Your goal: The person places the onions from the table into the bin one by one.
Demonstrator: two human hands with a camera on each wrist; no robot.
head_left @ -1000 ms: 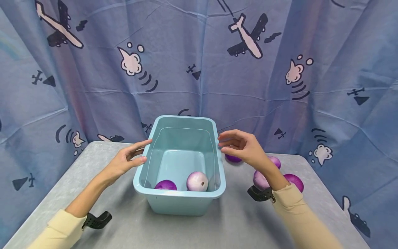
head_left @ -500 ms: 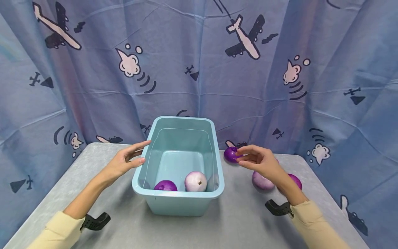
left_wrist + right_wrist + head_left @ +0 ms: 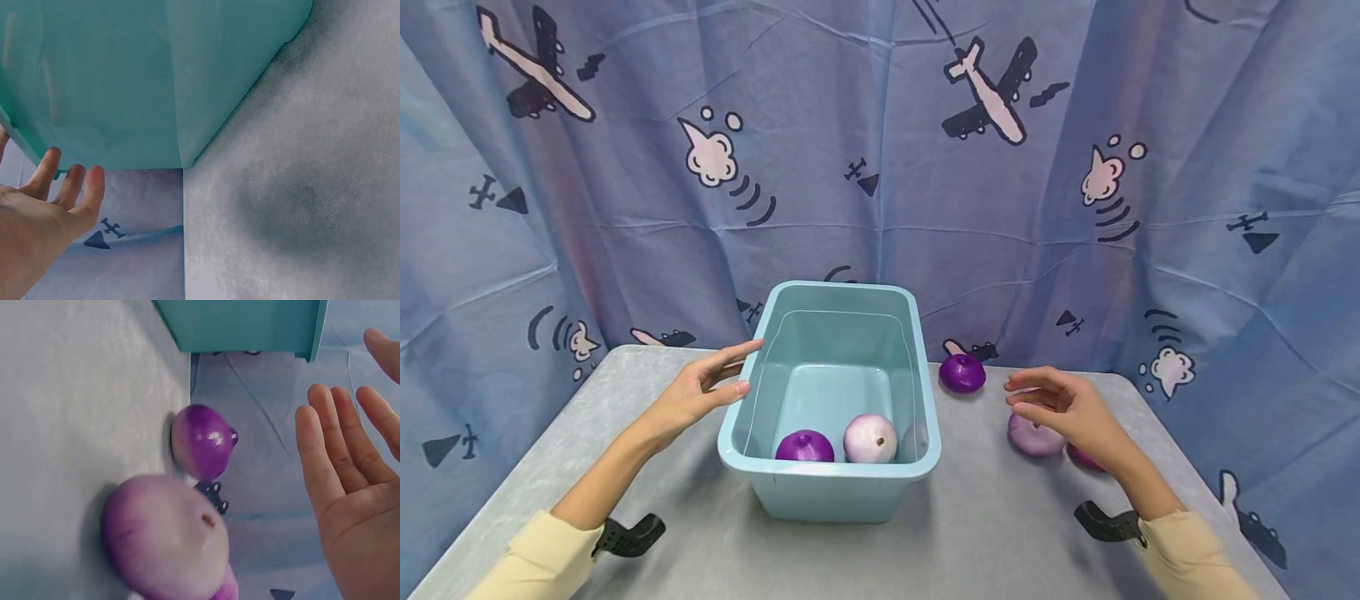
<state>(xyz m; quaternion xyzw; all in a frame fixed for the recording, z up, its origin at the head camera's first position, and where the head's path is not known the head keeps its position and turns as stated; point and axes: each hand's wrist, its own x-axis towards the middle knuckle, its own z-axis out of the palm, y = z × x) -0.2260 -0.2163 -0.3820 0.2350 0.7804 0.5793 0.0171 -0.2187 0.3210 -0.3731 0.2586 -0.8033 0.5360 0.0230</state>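
A light blue plastic bin (image 3: 829, 492) stands on the table with two onions inside near its front wall: a dark purple onion (image 3: 805, 447) and a whitish onion (image 3: 870, 439). My left hand (image 3: 696, 400) is at the bin's left rim, fingers extended; the left wrist view shows the fingertips by the rim. To the right of the bin, my right hand (image 3: 1067, 408) hovers with nothing in it, fingers loosely bent. Below it lies a pale purple onion (image 3: 1034, 437), and another purple onion (image 3: 1084, 458) is partly covered by the wrist. A dark purple onion (image 3: 962, 373) sits farther back.
The grey table (image 3: 970, 533) ends at the back against a blue curtain (image 3: 820, 167) printed with airplanes. A black wrist strap (image 3: 632, 535) with a protruding mount is on the left wrist, and a similar one is on the right.
My right hand has moved from beside the bin's right rim rightward to above the onions on the table. The dark purple onion in the bin has turned slightly. My left hand keeps its place.
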